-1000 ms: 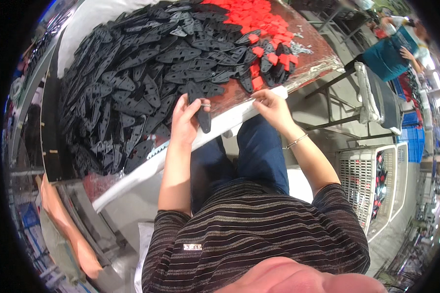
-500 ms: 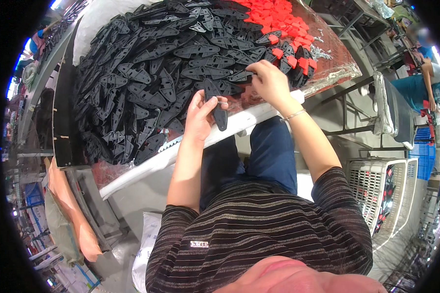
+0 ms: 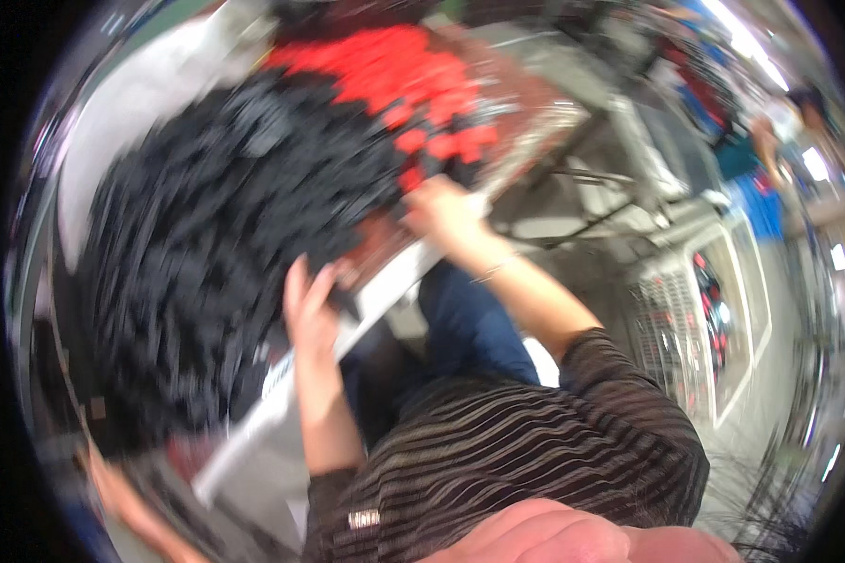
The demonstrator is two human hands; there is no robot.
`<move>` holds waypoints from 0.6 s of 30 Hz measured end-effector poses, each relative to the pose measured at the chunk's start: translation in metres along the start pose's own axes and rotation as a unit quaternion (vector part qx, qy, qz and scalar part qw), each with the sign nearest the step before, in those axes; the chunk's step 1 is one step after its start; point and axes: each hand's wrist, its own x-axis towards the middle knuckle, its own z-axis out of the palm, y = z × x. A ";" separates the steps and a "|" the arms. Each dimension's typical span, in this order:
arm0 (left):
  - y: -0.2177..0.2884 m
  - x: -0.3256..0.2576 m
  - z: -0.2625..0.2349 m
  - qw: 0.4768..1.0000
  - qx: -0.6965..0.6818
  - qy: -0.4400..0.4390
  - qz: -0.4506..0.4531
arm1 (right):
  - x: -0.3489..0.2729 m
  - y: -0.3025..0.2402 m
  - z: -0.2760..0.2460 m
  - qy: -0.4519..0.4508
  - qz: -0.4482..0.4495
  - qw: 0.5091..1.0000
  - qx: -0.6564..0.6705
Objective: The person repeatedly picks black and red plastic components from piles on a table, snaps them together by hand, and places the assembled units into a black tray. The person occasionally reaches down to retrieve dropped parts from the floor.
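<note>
The picture is smeared by motion. Against the white front edge of the table, my left hand [image 3: 312,310] pinches a black plastic part [image 3: 345,304], seen only as a dark blur beside the fingertips. Over the right end of that edge is my right hand [image 3: 444,214], its fingers bent close to a red piece [image 3: 410,178]. Whether those fingers hold anything cannot be made out. A big heap of flat black plastic parts [image 3: 216,235] spreads beyond my left hand. Behind it lies a pile of small red plastic pieces [image 3: 394,70].
The white padded table edge [image 3: 390,281] slants across in front of my legs. A large white sack [image 3: 131,122] lies at the far left of the heap. On the right stand a white plastic crate [image 3: 671,324] and a metal frame [image 3: 582,202]. Another person [image 3: 770,141] is farther off.
The view has swung, shifting the table and heap left and down, and blurred. My right hand has gone from the black parts to beside the red pieces. My left hand stays near the table edge.
</note>
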 end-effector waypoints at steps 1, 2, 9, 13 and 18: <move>0.000 -0.004 -0.011 1.000 -0.002 0.004 0.009 | 0.007 -0.002 0.017 -0.023 -0.008 0.999 -0.021; 0.002 -0.006 -0.011 1.000 -0.014 0.010 0.021 | 0.006 -0.002 0.022 -0.010 -0.013 1.000 0.008; -0.007 0.002 -0.017 1.000 0.009 0.015 0.018 | 0.003 0.006 -0.001 -0.049 0.018 0.995 0.085; 0.002 -0.009 0.002 0.999 0.020 0.020 0.035 | 0.001 -0.003 0.003 -0.044 0.080 0.991 0.100; -0.005 -0.011 -0.001 0.984 0.148 0.088 0.046 | -0.025 -0.047 -0.024 -0.079 0.189 0.713 0.670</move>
